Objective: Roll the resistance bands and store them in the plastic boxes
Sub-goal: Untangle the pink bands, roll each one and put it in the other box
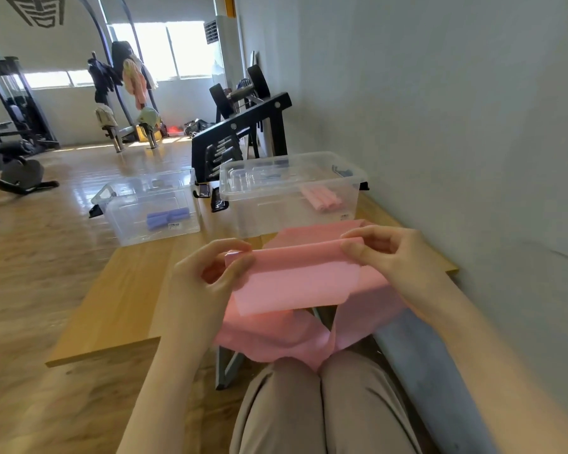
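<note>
The left hand (210, 273) and the right hand (384, 253) hold up between them a wide, thin pink resistance band (295, 283) of smooth, slightly translucent rubber. Each hand pinches one end of the band's folded top edge: the left thumb lies across the near face with the fingers curled over the far side, and the right thumb and forefinger nip the opposite corner, the other fingers bent behind it. The stretch between the hands hangs as a flat rectangular flap with a clean lower edge. Below it the rest of the band falls in loose, crumpled folds onto the lap, over the knees in beige trousers (322, 407), and another length runs away behind the flap across the table. Both forearms reach forward from the bottom of the view, hands raised above the near edge of a light wooden table (118, 309).

On the far part of the table stand two clear plastic storage boxes, side by side and just apart. The left box (151, 208) holds rolled purple bands (168, 218); the right box (292, 191), nearer the wall, holds rolled pink bands (322, 197) and rises just behind the held band. A black weight rack (240, 136) stands behind the boxes. To the right is a pale grey wall (440, 109), and gym machines stand across the wooden floor (30, 257) on the left.
</note>
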